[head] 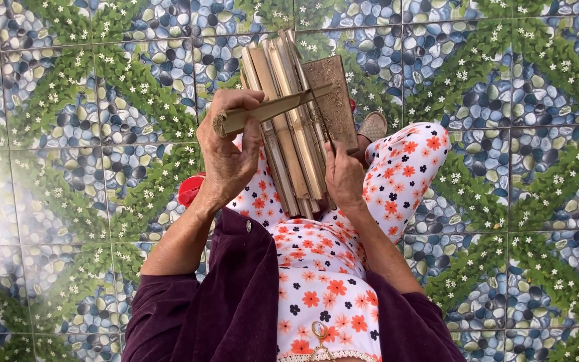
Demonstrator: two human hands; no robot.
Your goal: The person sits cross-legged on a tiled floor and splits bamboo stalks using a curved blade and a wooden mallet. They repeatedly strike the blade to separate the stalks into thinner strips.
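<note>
Your left hand [228, 153] has its fingers closed around a knife handle [273, 110] laid across the bundle of bamboo strips [288, 121] on your lap, while your right hand [344, 175] grips the bundle's side.

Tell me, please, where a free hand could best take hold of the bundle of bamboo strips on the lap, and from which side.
Probably at the far end of the bundle of bamboo strips, coming from above the knees. There the strips fan out bare past the left hand and right hand, which already occupy the middle.
</note>
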